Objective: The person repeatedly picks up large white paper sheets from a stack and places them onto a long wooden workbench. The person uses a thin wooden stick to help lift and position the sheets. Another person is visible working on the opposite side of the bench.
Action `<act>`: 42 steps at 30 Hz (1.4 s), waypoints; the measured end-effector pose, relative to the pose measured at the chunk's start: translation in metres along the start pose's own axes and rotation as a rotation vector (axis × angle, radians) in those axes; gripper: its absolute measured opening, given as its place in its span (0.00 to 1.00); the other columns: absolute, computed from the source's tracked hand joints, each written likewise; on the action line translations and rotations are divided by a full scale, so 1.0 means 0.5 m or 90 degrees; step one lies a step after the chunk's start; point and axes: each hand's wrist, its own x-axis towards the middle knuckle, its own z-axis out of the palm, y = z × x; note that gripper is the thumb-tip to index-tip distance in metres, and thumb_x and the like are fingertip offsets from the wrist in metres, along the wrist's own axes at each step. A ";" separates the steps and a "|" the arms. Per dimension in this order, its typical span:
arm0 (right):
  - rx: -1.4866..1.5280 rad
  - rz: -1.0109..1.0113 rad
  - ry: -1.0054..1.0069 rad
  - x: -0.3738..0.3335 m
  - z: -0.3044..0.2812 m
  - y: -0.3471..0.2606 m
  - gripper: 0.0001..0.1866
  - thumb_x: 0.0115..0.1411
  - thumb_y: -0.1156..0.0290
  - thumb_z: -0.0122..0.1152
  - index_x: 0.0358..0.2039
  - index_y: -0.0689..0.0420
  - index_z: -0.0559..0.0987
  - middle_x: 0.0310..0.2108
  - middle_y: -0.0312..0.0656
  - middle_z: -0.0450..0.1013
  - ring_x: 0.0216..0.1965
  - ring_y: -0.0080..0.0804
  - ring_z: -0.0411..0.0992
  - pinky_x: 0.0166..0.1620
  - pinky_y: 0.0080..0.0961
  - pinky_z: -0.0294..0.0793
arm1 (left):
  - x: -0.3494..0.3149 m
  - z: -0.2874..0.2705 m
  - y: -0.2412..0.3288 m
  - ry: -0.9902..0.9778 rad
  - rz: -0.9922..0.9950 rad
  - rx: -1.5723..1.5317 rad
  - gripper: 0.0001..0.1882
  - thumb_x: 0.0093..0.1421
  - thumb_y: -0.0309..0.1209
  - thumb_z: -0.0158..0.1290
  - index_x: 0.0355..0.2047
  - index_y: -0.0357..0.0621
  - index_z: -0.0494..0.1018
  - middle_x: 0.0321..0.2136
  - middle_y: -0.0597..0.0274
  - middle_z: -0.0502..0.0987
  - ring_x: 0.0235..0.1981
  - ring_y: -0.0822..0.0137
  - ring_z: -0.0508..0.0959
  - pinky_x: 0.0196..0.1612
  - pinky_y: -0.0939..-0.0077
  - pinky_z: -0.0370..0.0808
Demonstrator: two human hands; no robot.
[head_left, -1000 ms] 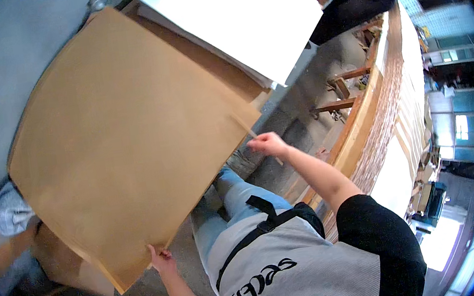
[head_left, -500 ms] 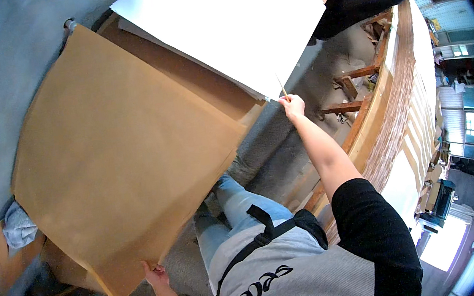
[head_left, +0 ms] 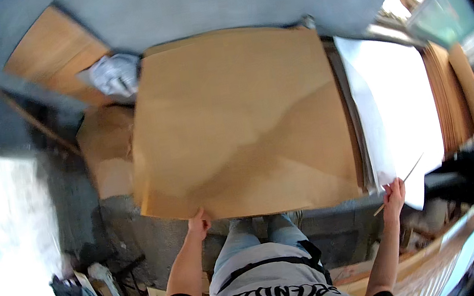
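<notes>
A wide sheet of brown paper (head_left: 243, 105) lies on top of a stack in front of me, with shadow across its nearer half. At its near edge, left of centre, my left hand (head_left: 200, 223) is closed on the brown paper, thumb on top. My right hand (head_left: 394, 194) is closed around a thin wooden stick (head_left: 413, 168), which points up and to the right. That hand is at the near left corner of the white sheets (head_left: 396, 103); I cannot tell whether it also pinches them. Dark board edges show between the brown and white piles.
Brown sheets (head_left: 452, 98) stand beyond the white ones, near a person in black (head_left: 462, 178) at the far right. A crumpled grey-white cloth (head_left: 115, 75) and a brown panel (head_left: 57, 52) are at the far left. A box of scraps (head_left: 97, 292) sits on the floor, lower left.
My view has swung round, so the stack now lies squarely ahead and the white sheets to the right. My left hand stays at the brown paper's edge; my right still holds the stick.
</notes>
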 end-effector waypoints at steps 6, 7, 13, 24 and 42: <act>0.057 -0.026 -0.240 -0.227 0.343 0.029 0.08 0.60 0.68 0.43 0.38 0.55 0.67 0.35 0.36 0.65 0.33 0.22 0.64 0.32 0.18 0.65 | -0.044 0.059 0.000 0.067 -0.017 -0.062 0.12 0.54 0.43 0.50 0.26 0.49 0.65 0.10 0.65 0.63 0.08 0.70 0.60 0.10 0.76 0.54; 0.001 -0.048 -0.298 -0.275 0.407 0.043 0.08 0.60 0.69 0.42 0.37 0.57 0.66 0.33 0.38 0.66 0.33 0.24 0.65 0.33 0.20 0.65 | -0.039 0.047 -0.013 0.057 -0.030 -0.079 0.12 0.54 0.43 0.49 0.27 0.48 0.65 0.11 0.65 0.63 0.09 0.70 0.61 0.11 0.76 0.55; -0.290 -0.458 -0.504 -0.464 0.683 0.170 0.07 0.58 0.72 0.43 0.36 0.61 0.66 0.32 0.54 0.67 0.32 0.50 0.68 0.33 0.33 0.67 | -0.048 0.038 -0.015 0.060 -0.039 -0.069 0.11 0.56 0.40 0.47 0.27 0.47 0.64 0.11 0.64 0.64 0.10 0.70 0.63 0.12 0.75 0.58; -0.456 -0.410 -0.701 -0.610 0.808 0.397 0.09 0.59 0.65 0.43 0.35 0.57 0.63 0.22 0.50 0.70 0.27 0.49 0.70 0.28 0.40 0.67 | -0.027 0.008 -0.040 -0.013 -0.144 -0.108 0.11 0.56 0.42 0.45 0.35 0.52 0.67 0.23 0.70 0.69 0.25 0.68 0.69 0.29 0.71 0.67; -0.107 0.318 -0.140 -0.181 0.197 0.321 0.13 0.53 0.62 0.54 0.35 0.57 0.73 0.30 0.38 0.73 0.28 0.22 0.73 0.13 0.12 0.50 | -0.139 -0.019 0.007 0.025 -0.172 0.017 0.08 0.55 0.34 0.49 0.32 0.45 0.67 0.26 0.62 0.73 0.18 0.70 0.69 0.18 0.79 0.64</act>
